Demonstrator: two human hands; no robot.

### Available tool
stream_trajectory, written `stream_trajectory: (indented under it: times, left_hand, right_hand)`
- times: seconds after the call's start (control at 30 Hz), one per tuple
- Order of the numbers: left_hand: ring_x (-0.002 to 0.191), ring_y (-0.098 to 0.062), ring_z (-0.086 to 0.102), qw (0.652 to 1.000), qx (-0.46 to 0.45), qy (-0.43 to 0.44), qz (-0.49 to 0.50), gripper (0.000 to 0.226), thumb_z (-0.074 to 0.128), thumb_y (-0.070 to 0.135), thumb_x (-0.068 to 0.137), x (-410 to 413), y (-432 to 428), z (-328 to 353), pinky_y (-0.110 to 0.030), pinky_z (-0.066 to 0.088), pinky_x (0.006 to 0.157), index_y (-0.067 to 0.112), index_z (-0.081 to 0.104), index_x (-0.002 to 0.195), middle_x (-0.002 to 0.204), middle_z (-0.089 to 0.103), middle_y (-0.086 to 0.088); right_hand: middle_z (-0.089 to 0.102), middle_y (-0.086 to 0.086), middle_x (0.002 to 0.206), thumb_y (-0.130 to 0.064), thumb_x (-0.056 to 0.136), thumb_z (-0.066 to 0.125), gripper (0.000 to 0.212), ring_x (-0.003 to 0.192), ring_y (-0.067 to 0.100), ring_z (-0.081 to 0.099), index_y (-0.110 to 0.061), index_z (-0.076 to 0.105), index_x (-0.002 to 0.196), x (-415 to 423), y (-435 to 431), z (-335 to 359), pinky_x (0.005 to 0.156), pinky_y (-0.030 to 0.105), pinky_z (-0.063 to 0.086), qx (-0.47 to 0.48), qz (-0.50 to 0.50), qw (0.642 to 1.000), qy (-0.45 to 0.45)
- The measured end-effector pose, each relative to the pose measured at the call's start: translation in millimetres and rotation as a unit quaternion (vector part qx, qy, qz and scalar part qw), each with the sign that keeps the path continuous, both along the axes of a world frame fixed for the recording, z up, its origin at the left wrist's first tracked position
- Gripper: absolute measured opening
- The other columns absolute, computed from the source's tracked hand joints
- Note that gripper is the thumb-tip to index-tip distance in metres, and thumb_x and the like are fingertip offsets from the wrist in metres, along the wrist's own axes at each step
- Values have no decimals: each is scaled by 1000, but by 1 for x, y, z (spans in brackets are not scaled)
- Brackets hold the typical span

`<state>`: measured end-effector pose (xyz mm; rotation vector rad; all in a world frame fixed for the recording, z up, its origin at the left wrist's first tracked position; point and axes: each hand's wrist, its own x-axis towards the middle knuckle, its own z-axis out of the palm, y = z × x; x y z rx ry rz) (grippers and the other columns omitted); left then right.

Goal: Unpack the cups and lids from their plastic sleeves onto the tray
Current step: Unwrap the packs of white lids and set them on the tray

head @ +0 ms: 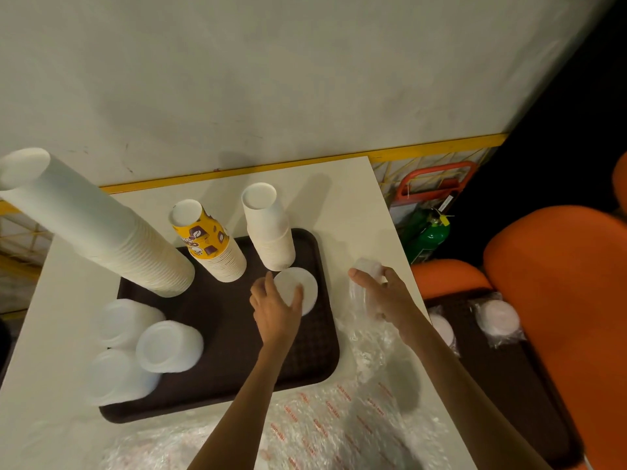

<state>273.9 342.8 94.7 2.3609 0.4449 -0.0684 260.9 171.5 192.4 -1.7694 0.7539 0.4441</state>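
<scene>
While the left hand [276, 308] curls round a small stack of white round plastic lids [302, 288], apparently to seat it on the dark brown tray [220, 334] beside the white paper cup stack [269, 232], the right hand [383, 293] grips the crumpled clear plastic sleeve [364, 322] over the white desk [339, 205], probably keeping it clear.

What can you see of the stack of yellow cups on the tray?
The stack of yellow cups stands upside down on the brown tray, near its far edge, between the tall white stack and the shorter white stack. The top cup is yellow with purple squares and coffee-bean prints, and its white base faces up. Below it only white rolled rims show. It looks like paper.
</scene>
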Motion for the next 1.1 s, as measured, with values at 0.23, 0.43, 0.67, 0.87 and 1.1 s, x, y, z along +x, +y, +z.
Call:
stream_trajectory:
  times: [0.23, 0.43, 0.67, 0.87, 1.1]
  left_hand:
    - [139, -30, 24, 997, 43, 45, -52, 116, 81, 50, 67, -2, -11, -15, -51, 36, 107, 11, 11, 150, 152, 21, -11]
    - [137, -31, 28, 997, 19, 58, -41, 114, 80, 45, 70, 0, -13, -21, -51, 41, 104, 11, 7, 151, 151, 21, -11]
    - [140, -32, 23, 998, -19, 42, -36, 117, 79, 49, 69, -2, -8, -17, -54, 33, 109, 12, 4, 151, 153, 16, -13]
    - [126, -24, 47, 965, -210, -145, 67, 68, 66, 35, 82, -21, -7, 45, -34, 40, 103, 13, 39, 140, 143, 41, -11]
    - [86, -16, 68, 900, -343, -246, -107, 20, 59, 26, 84, -55, -21, 116, -18, 52, 78, 19, 64, 102, 92, 69, -5]
  right_hand:
    - [35, 9, 146, -48, 84, 62, 76, 128, 30, 41, -17, 29, 145, -2, 1, -1, 102, 47, 44, -7, 3, 1000, -5]
    - [34, 8, 146, -45, 86, 61, 74, 127, 28, 41, -16, 28, 145, -2, 0, 1, 90, 37, 45, -2, 2, 1000, -3]
    - [34, 6, 146, -47, 86, 60, 73, 128, 27, 41, -19, 28, 146, -6, -1, 6, 91, 36, 42, 24, -5, 1000, -5]
    - [40, -1, 132, -48, 85, 61, 71, 116, 20, 44, -19, 32, 144, -12, 2, 17, 78, 28, 44, 66, 0, 997, -30]
    - [44, 2, 129, -48, 85, 61, 68, 116, 20, 47, -19, 35, 141, -25, 12, 26, 68, 24, 43, 63, 25, 995, -70]
